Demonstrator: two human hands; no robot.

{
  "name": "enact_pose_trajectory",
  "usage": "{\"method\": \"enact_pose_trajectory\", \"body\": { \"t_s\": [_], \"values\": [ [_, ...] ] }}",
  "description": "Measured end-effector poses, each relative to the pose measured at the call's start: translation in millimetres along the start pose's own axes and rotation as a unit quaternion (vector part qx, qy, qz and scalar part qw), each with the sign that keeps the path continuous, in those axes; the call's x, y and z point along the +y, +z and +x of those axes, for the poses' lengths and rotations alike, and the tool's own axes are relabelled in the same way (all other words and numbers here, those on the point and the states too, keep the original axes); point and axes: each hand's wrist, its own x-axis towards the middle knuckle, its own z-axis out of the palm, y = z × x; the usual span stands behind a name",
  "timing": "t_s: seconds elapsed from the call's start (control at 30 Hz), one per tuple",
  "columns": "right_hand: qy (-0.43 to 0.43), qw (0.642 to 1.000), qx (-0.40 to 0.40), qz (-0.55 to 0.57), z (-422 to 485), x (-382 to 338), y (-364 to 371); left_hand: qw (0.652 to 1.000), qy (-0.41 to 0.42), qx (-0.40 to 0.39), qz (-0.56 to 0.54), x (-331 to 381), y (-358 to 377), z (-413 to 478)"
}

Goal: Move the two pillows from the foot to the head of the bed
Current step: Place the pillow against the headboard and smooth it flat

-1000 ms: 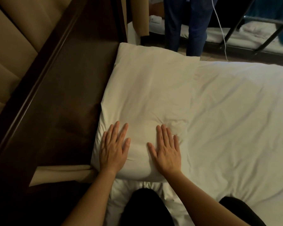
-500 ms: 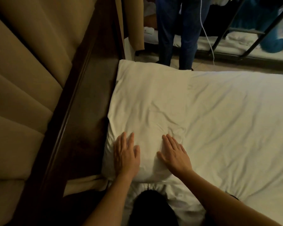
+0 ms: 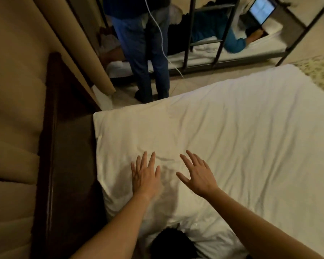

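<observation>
Both hands are spread flat with fingers splayed, holding nothing. The left hand (image 3: 145,175) lies over a white pillow (image 3: 138,139); the right hand (image 3: 197,173) seems lifted slightly off it. The pillow lies under and beyond them against the dark wooden headboard ledge (image 3: 67,165) to their left. Right of them spreads the white sheet (image 3: 251,146). Farther off, a person in blue jeans (image 3: 140,53) stands, and a laptop (image 3: 261,9) glows, its writing unreadable.

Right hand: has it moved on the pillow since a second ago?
Yes. The right hand has shifted right and lifted, fingers spread, off the pillow, away from the dark headboard ledge.
</observation>
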Motion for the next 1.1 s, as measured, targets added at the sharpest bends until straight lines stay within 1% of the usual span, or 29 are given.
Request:
{"method": "enact_pose_trajectory", "body": {
  "t_s": [0.13, 0.23, 0.37, 0.5, 0.6, 0.7, 0.83, 0.9, 1.03, 1.1],
  "values": [
    [0.028, 1.0, 0.004, 0.013, -13, 44, -16, 1.0, 0.029, -0.007, 0.003, 53, -1, 22],
    [0.032, 0.999, 0.006, 0.02, -23, 88, -27, 1.0, 0.021, -0.007, 0.009, 97, 8, 26],
    [0.017, 1.0, 0.006, 0.019, -36, 147, -48, 1.0, -0.018, -0.008, 0.01, 157, 25, 13],
    [-0.025, 1.0, 0.002, 0.017, -45, 197, -77, 0.997, -0.076, 0.003, 0.006, 211, 41, -19],
    [-0.066, 0.998, -0.007, 0.005, -50, 220, -96, 0.993, -0.119, 0.01, 0.007, 238, 55, -47],
    [-0.108, 0.994, -0.019, -0.013, -53, 229, -107, 0.986, -0.165, 0.023, -0.008, 252, 62, -71],
    [-0.159, 0.985, -0.059, -0.021, -55, 219, -110, 0.976, -0.211, 0.039, -0.032, 250, 62, -101],
    [-0.189, 0.979, -0.076, -0.031, -52, 205, -106, 0.97, -0.231, 0.063, -0.044, 239, 62, -114],
    [-0.229, 0.967, -0.099, -0.06, -51, 172, -83, 0.958, -0.274, 0.069, -0.047, 213, 68, -141],
    [-0.255, 0.959, -0.099, -0.076, -52, 153, -70, 0.951, -0.292, 0.085, -0.062, 197, 67, -155]
  ]
}}
